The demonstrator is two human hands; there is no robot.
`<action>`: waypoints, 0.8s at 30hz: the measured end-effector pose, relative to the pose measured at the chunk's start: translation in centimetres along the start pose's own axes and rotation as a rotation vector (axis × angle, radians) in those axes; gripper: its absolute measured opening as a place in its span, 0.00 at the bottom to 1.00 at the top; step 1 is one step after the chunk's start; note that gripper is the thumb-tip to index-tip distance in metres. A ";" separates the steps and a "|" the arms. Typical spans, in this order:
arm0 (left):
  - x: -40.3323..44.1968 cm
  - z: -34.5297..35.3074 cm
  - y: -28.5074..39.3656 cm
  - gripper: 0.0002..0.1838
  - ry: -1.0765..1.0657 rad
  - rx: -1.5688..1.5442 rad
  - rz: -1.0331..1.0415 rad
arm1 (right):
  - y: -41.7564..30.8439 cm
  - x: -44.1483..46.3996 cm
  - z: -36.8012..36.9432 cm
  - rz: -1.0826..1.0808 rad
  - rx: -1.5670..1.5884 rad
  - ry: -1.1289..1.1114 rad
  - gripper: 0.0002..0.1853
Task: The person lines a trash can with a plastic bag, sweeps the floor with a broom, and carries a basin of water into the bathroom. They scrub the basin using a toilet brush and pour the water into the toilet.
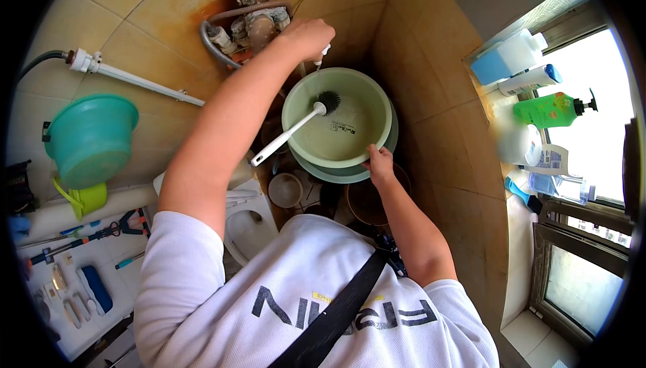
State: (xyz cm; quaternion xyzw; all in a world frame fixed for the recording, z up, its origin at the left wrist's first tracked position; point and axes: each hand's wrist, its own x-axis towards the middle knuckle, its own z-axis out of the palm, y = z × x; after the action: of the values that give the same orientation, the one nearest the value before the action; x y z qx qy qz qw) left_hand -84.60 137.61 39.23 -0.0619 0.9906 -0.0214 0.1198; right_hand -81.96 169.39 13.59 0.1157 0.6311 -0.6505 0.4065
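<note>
My left hand [309,38] reaches up to the wall above the basin, its fingers closed around a white tap [325,51] that shows only in part. With my right hand [379,164] I grip the near right rim of a pale green plastic basin [385,109]. Inside lies the head of a round scrubbing brush [299,125], black bristles up, its white handle leaning out over the left rim. Dark printing marks the basin floor. Underneath sits a second greenish basin [336,173], mostly covered.
A brown bucket [377,199] and small pale bowl [285,190] stand below, near a white toilet [249,233]. A teal bucket [94,140] and green scoop [87,198] are at left. Rusty pipes [259,28] run behind. Bottles, including a green pump bottle [548,110], line the right windowsill.
</note>
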 end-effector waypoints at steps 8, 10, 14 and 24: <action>-2.2 1.4 0.0 0.11 0.365 -0.023 0.110 | -2.3 -0.8 -3.0 -0.050 -0.028 -0.050 0.11; -4.8 3.3 1.4 0.10 0.600 -0.193 0.092 | -3.4 -1.2 -3.6 -0.070 -0.030 -0.056 0.11; -7.2 15.5 0.1 0.12 0.601 -0.545 -0.418 | -5.0 -1.5 -5.9 -0.101 -0.090 -0.046 0.11; -10.7 22.8 7.4 0.19 -0.040 -1.849 -0.639 | -9.2 -2.2 -7.7 -0.480 -0.925 0.502 0.35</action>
State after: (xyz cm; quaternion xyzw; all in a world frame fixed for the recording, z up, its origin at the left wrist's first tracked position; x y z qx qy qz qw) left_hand -69.65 145.70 19.16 -0.3973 0.5510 0.7333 0.0294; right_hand -89.54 176.14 20.40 -0.0698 0.9354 -0.3336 0.0938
